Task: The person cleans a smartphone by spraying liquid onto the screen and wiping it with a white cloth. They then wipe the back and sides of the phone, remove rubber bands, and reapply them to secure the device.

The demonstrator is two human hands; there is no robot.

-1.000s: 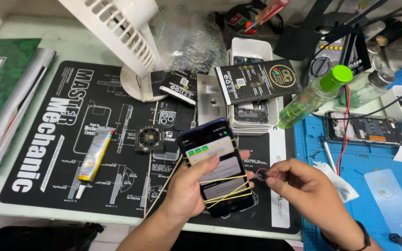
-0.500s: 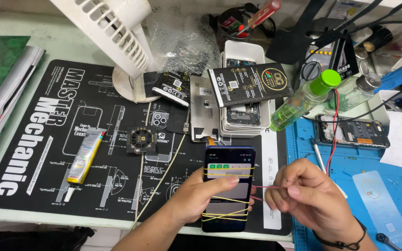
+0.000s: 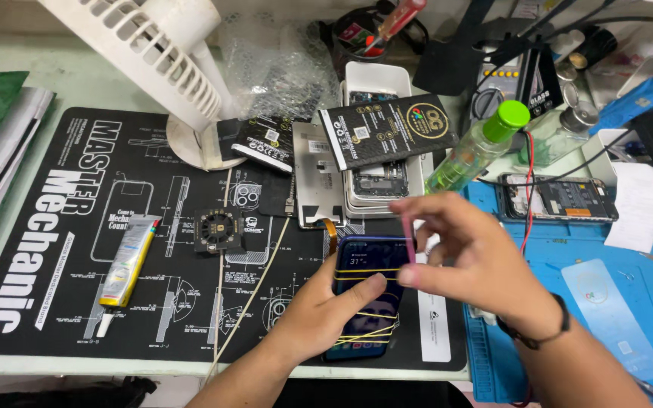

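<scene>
From the head view, I saw the smartphone (image 3: 368, 295) lying screen-up on the black work mat (image 3: 77, 249) at the near edge of the table (image 3: 62, 83), already wrapped with several yellow rubber bands (image 3: 364, 332). My left hand (image 3: 326, 313) pressed flat on it, thumb over the lit screen, fingers spread rather than gripping. My right hand (image 3: 466, 261) hovered just above the phone's top edge, fingertips pinched together on a pink rubber band (image 3: 410, 240). Judging by that, some banding was done and the pink one was not yet around the phone. A glue tube (image 3: 126, 261) lay well apart to the left.
</scene>
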